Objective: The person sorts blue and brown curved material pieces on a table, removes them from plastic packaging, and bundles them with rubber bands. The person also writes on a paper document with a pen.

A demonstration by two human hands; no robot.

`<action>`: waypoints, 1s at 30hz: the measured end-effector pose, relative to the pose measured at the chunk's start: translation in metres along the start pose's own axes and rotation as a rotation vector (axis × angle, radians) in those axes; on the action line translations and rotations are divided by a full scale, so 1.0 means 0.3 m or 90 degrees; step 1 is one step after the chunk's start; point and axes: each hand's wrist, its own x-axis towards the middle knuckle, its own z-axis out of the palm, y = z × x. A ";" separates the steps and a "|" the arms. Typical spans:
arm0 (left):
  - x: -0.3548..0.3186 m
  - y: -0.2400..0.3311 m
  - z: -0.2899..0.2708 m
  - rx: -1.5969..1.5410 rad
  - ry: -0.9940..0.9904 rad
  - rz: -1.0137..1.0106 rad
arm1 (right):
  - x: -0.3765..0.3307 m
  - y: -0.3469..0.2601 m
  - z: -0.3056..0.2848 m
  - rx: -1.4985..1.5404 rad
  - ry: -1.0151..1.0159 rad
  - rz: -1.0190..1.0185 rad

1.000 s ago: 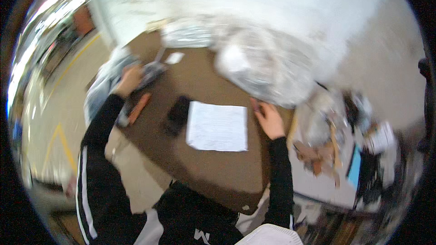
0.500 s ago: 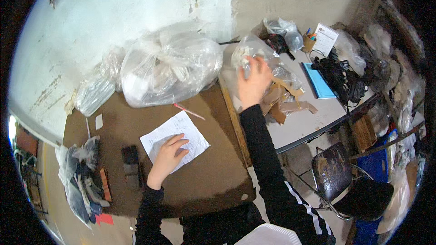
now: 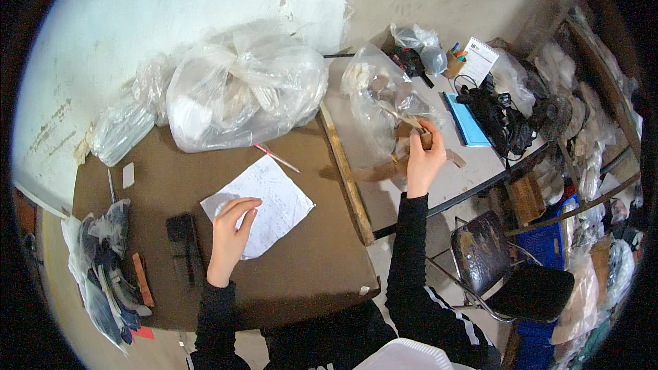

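My right hand [image 3: 423, 161] is above the pale table on the right, its fingers closed around a brown strip [image 3: 426, 139] that looks like leather or card. More brown strips [image 3: 394, 168] lie beneath and beside it, next to a clear plastic bag [image 3: 384, 92] with pale contents. On the brown table, my left hand [image 3: 229, 236] hovers at the left edge of a creased white sheet [image 3: 274, 209] with handwriting. Its fingers are bent, the thumb stands apart, and nothing is in it. A thin red and white pen [image 3: 277, 157] lies just behind the sheet.
Large tied clear bags [image 3: 247, 92] stand along the wall. A black case [image 3: 184, 247] and a plastic bag of dark strips [image 3: 103, 267] are at the left. Right are a blue folder [image 3: 467, 120], black cables [image 3: 507, 120] and a black chair [image 3: 483, 250]. A wooden strip [image 3: 343, 168] edges the brown table.
My right hand has come from above the clear bag towards me and to the right, and has closed on a brown strip. My left hand has drawn back to the sheet's left edge.
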 end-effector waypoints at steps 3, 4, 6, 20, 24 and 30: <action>0.006 0.024 0.009 -0.096 -0.005 -0.067 | -0.068 -0.215 0.031 0.132 -0.104 0.021; -0.008 -0.011 -0.008 -0.137 -0.062 -0.099 | -0.106 -0.262 0.072 0.176 -0.136 -0.038; -0.018 -0.017 0.009 -0.254 -0.029 -0.073 | -0.209 -0.415 0.120 0.257 -0.265 0.003; -0.026 0.012 0.014 -0.849 -0.023 -0.462 | -0.059 0.013 0.031 -0.545 -0.174 -0.087; -0.011 0.023 -0.047 -0.959 -0.039 -0.490 | 0.037 0.178 -0.117 -0.410 -0.252 -0.028; -0.006 -0.008 -0.079 -1.035 -0.015 -0.415 | -0.056 -0.221 -0.120 -0.079 -0.159 0.034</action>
